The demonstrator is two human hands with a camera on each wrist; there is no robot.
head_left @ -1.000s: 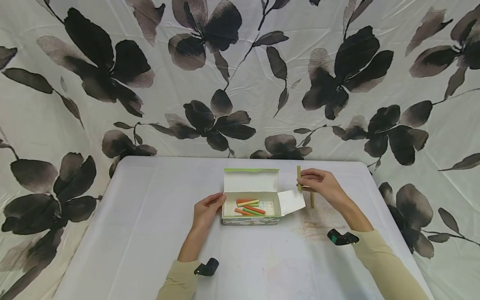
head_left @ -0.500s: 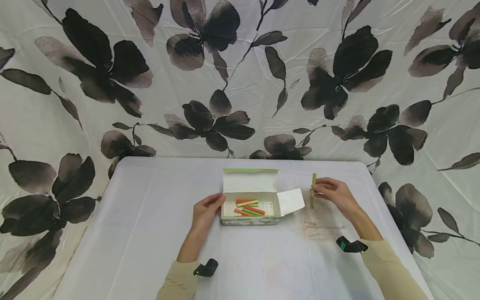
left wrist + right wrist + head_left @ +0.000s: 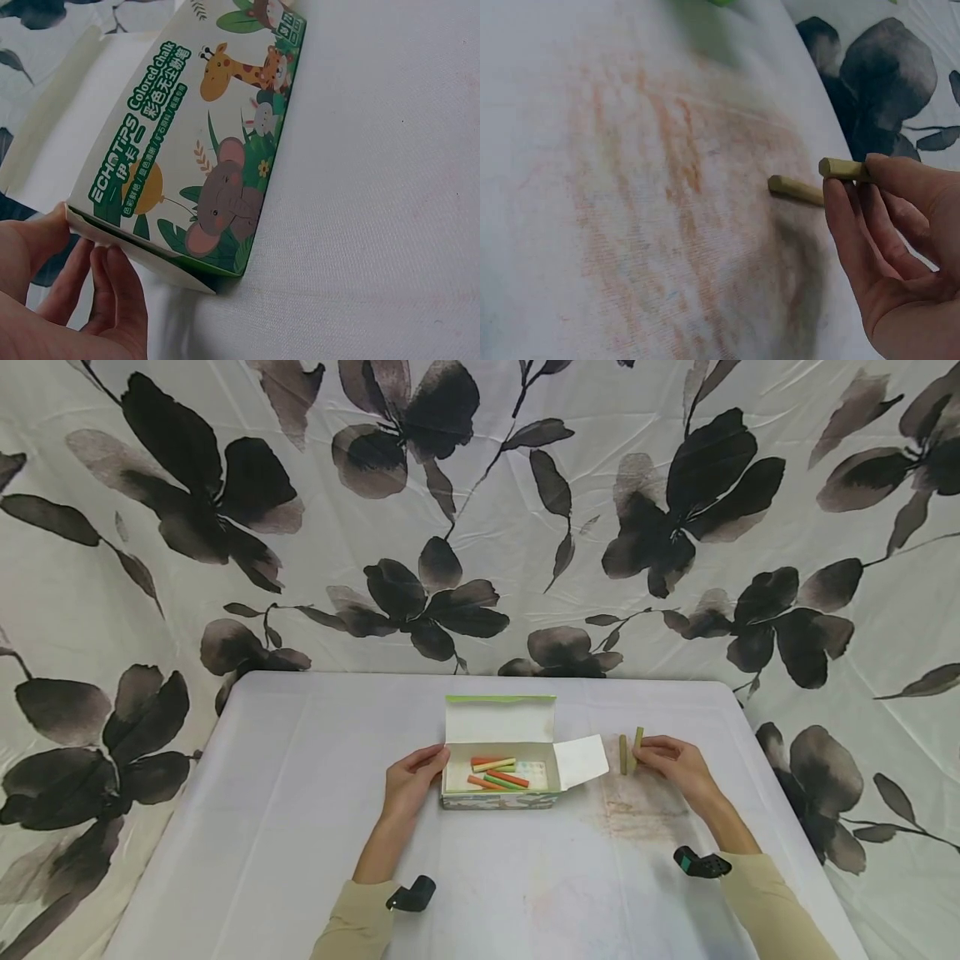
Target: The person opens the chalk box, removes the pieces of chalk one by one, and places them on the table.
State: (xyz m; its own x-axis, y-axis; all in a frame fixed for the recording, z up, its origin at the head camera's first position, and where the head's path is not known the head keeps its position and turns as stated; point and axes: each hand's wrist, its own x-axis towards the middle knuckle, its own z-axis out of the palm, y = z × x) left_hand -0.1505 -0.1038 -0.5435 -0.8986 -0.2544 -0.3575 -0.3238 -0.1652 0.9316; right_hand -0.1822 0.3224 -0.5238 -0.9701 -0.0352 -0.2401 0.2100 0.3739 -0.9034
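Observation:
My left hand (image 3: 411, 781) grips the left end of an open chalk box (image 3: 498, 803); in the left wrist view, animal pictures and "Colored Chalk" cover the box front (image 3: 191, 142). Inside lie several orange, red, green and yellow chalk sticks (image 3: 501, 774). To the right of the box, my right hand (image 3: 678, 766) pinches an olive-yellow chalk stick (image 3: 844, 169) between thumb and fingers. A second olive chalk stick (image 3: 623, 755) lies on the table just left of the held one. Whether the held stick touches the cloth, I cannot tell.
The box's lid (image 3: 500, 720) stands up at the back, and its right side flap (image 3: 582, 762) sticks out toward the loose chalk. Orange-brown smudges (image 3: 637, 818) mark the white table (image 3: 300, 827). Behind the table's far edge hangs a floral cloth (image 3: 555, 527).
My right hand has carried its chalk stick rightward from near the side flap, past the lying stick, and lower to its right side. The left hand and box stay put.

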